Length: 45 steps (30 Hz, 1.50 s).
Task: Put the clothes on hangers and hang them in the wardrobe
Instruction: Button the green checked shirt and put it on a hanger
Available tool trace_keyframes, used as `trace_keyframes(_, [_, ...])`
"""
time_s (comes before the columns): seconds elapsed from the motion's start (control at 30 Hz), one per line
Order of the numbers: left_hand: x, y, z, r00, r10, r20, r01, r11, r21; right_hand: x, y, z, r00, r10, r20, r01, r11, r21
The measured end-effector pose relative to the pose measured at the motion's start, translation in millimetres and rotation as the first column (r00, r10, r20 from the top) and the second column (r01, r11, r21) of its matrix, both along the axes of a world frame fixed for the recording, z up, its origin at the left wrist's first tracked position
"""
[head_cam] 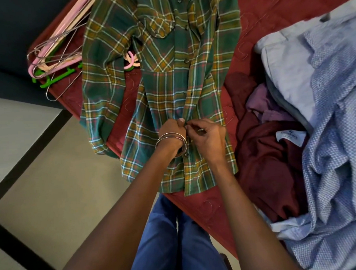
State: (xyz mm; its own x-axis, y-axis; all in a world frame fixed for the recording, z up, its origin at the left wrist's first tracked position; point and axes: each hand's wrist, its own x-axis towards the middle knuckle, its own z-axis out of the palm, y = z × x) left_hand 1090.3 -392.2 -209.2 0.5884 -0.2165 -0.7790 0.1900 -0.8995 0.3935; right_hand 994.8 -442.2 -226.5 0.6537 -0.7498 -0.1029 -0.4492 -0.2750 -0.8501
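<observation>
Plaid shirt (pixel 171 90) lay flat on the bed (pixel 259 11), collar toward 12 o'clock. My left hand (pixel 171 128) and right hand (pixel 206 136) met at the placket, at 6 o'clock on the shirt, each pinching the fabric edge around a button. Two bangles (pixel 170 141) sat on my left wrist. Hangers (pixel 53 56) lay heaped at 10 o'clock, pink, green and wire; exact count not readable. Clothes pile (pixel 315 128) at 3 o'clock: at least four garments, blue, pale, purple, maroon.

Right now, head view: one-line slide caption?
Both hands pinch the plaid shirt placket on the bed, hangers beside.
</observation>
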Motion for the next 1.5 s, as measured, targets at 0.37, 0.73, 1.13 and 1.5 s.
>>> trace_keyframes(0.37, [-1, 7, 0, 0.911, -0.373, 0.176, 0.379, 0.925, -0.002, 14, 2, -1, 0.924, -0.270, -0.271, 0.381, 0.592, 0.710])
trace_keyframes(0.73, [41, -27, -26, 0.934, -0.074, 0.350, 0.185, 0.938, -0.295, 54, -39, -10, 0.875, -0.007, -0.485, -0.100, 0.976, -0.193])
trace_keyframes(1.13, [51, -56, -50, 0.929, -0.137, 0.344, 0.168, 0.984, -0.061, 36, -51, -22, 0.862, -0.332, -0.384, 0.365, 0.931, 0.016])
trace_keyframes(1.5, [58, -54, -49, 0.952, -0.107, 0.287, 0.126, 0.991, -0.051, 74, -45, -27, 0.938, -0.192, -0.290, 0.170, 0.980, -0.099])
